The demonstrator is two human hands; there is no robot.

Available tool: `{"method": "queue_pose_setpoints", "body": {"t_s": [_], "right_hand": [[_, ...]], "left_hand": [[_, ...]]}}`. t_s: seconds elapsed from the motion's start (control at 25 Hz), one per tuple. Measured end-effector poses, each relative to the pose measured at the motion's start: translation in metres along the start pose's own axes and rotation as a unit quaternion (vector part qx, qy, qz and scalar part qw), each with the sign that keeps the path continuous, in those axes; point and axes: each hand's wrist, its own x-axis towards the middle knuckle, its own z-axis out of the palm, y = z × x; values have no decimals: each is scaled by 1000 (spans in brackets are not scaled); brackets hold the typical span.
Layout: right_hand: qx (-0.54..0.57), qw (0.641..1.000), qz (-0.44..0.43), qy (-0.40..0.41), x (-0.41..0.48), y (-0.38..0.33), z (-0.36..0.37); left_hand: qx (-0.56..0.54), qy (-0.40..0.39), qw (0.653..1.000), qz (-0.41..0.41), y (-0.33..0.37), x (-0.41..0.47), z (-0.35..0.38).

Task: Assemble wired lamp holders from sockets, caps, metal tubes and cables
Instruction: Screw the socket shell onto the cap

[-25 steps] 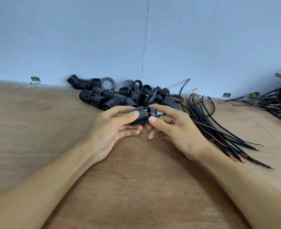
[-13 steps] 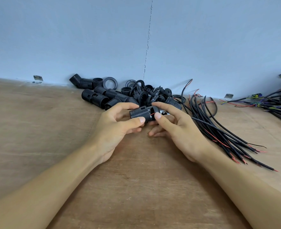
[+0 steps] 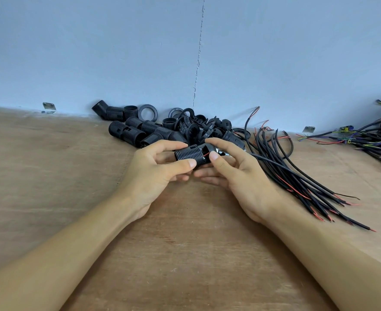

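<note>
A wooden table (image 3: 185, 254) carries black sockets (image 3: 140, 131) and cables (image 3: 297, 180).

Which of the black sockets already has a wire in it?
The socket gripped in the left hand, its cap pinched by the right hand: a red wire shows at that joint. Those in the pile show no wire.

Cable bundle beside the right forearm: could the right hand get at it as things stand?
Probably yes: the cable bundle lies right beside the right hand, nothing between, though that hand now pinches the cap.
</note>
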Motion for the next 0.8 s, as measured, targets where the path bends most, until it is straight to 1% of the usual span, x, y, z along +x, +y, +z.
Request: {"method": "queue_pose_setpoints", "body": {"t_s": [0.08, 0.16, 0.28, 0.36, 0.44, 0.56, 0.68, 0.8], "right_hand": [[16, 1000, 15, -1, 0, 0, 0], [25, 999, 20, -2, 1, 0, 0], [34, 999, 6, 2, 1, 2, 4], [39, 999, -2, 2, 1, 2, 3], [25, 1000, -3, -1, 1, 2, 1], [-3, 1000, 0, -6, 0, 3, 1], [-1, 1000, -11, 4, 0, 3, 2], [2, 1000, -19, 14, 0, 3, 2]], "left_hand": [[28, 7, 999, 14, -2, -1, 0], [104, 21, 993, 56, -5, -4, 3], [227, 17, 964, 139, -7, -9, 10], [256, 6, 953, 160, -7, -12, 13], [256, 1, 956, 147, -6, -14, 13], [258, 17, 959, 118, -4, -14, 13], [262, 18, 959, 103, -1, -14, 15], [233, 31, 968, 88, 1, -14, 15]]}}
